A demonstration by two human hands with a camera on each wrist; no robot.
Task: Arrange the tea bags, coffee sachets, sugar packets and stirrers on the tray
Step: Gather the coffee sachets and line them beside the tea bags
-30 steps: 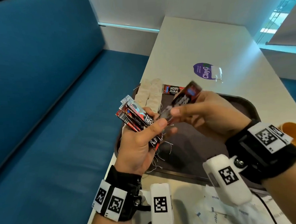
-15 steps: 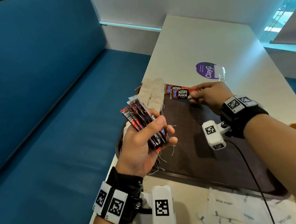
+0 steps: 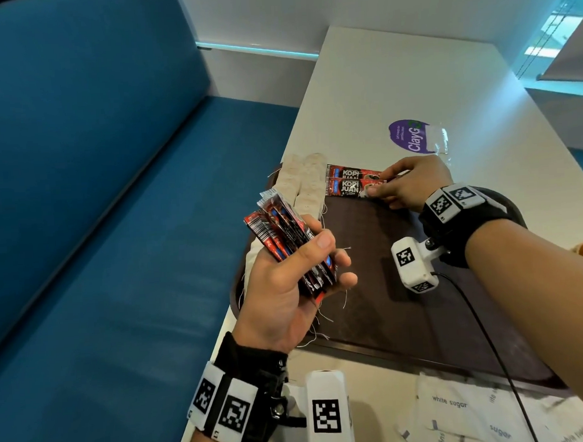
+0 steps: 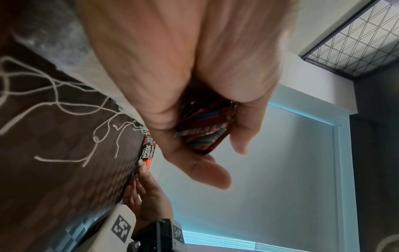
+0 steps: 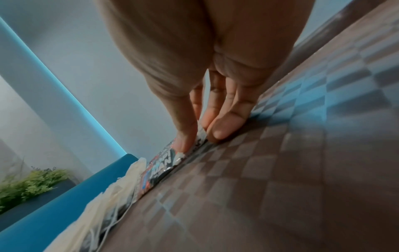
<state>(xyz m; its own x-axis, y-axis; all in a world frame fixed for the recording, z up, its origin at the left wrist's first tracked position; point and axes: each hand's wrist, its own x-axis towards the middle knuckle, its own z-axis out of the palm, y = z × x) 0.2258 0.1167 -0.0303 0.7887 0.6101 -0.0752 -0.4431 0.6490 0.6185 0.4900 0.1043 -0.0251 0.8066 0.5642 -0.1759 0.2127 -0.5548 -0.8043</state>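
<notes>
Tray (image 3: 405,299): dark brown, on the white table (image 3: 394,80), holding tea bags and two coffee sachets.

Tea bags (image 3: 306,183): pale, at the tray's far left corner, strings trailing toward its near edge.

Coffee sachets, laid (image 3: 350,185): two, flat along the far edge just right of the tea bags, long axes parallel to that edge, side by side and touching.

Right hand (image 3: 413,185): thumb and fingertips pinch the right end of the nearer sachet against the tray.

Left hand (image 3: 287,288): raised over the tray's left edge, gripping a fanned bundle of sachets (image 3: 284,234), ends pointing up and away.

Sugar packets (image 3: 479,410): white, on the table outside the tray's near edge.
</notes>
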